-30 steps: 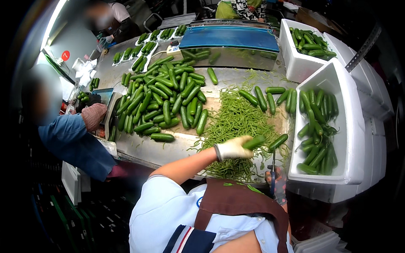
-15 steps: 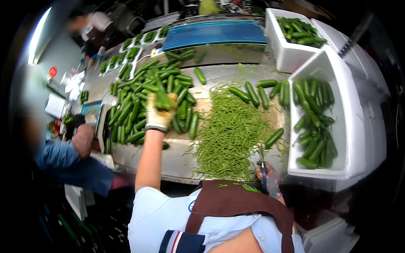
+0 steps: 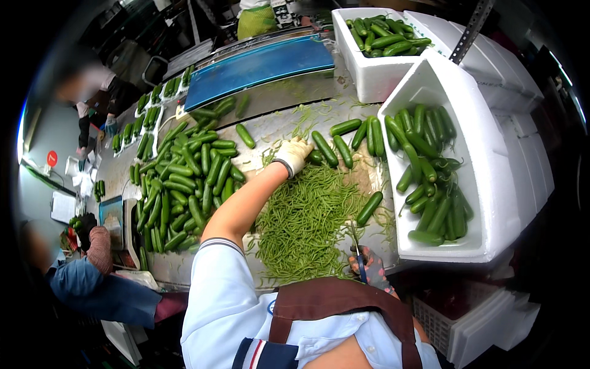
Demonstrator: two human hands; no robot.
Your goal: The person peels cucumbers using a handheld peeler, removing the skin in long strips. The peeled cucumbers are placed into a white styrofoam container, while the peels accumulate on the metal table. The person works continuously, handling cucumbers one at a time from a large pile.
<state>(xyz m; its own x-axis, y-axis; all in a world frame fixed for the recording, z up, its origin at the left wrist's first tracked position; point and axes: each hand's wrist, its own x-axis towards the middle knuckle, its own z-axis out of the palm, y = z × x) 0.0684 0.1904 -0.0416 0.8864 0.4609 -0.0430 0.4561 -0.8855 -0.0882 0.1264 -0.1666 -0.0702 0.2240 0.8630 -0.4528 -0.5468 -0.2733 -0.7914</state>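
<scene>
My left hand (image 3: 293,155), in a whitish glove, reaches over the middle of the table. Its curled fingers close over the near end of a green cucumber (image 3: 315,158), which they partly hide. Beside that lies another cucumber (image 3: 324,149). My right hand (image 3: 370,264), in a grey glove with pink spots, stays near the table's front edge. It grips a pair of scissors (image 3: 358,253) with dark blue handles, blades pointing away from me. Between my hands spreads a thick layer of thin green stem-like pieces (image 3: 301,227). A single cucumber (image 3: 369,208) lies just beyond the scissors.
A large heap of cucumbers (image 3: 181,184) covers the table's left. On the right stand a white foam box (image 3: 491,203) of cucumbers and a second foam box (image 3: 369,86) behind it. A blue-topped metal shelf (image 3: 258,67) is at the back. Co-workers work at the left.
My left hand has let go of the cucumber it held over the heap and moved right to the loose cucumbers. The view has turned. My right hand still holds the scissors.
</scene>
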